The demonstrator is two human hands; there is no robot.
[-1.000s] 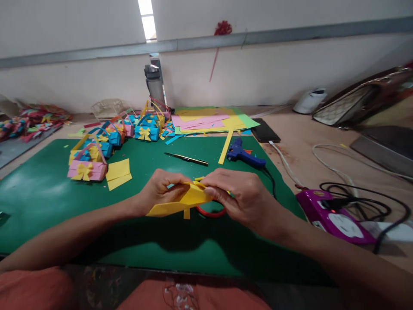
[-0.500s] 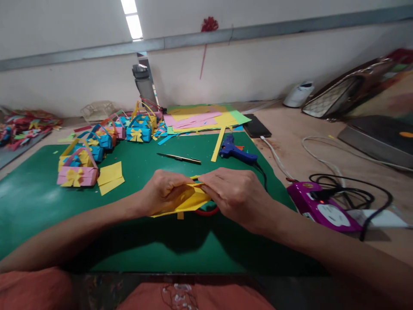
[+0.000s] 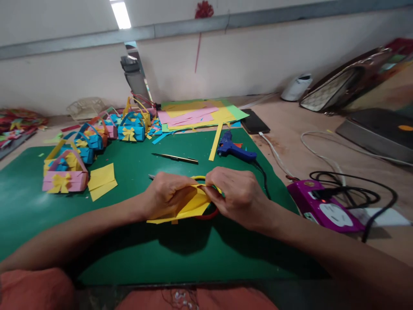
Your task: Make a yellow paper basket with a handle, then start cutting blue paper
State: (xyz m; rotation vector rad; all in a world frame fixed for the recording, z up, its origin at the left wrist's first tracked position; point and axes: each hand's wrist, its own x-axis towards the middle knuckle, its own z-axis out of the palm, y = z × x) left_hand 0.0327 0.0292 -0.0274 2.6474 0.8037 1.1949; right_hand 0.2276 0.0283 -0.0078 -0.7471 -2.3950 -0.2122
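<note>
A beige-covered table [image 3: 284, 125] carries a large green mat [image 3: 135, 258], with stacked coloured paper sheets [image 3: 222, 113] over its far edge and small bow-trimmed paper baskets [image 3: 84, 154] clustered toward its far left. Above the mat's near middle, the left hand [image 3: 166, 193] and right hand [image 3: 235, 193] pinch the upper edge of a folded yellow paper piece [image 3: 191, 204] between them, fingers closed. Scissors with yellow-and-red handles [image 3: 209, 216] lie partly hidden behind it; farther off are a blue glue gun [image 3: 237, 150] and, left of that, a slim pen [image 3: 175, 158].
</note>
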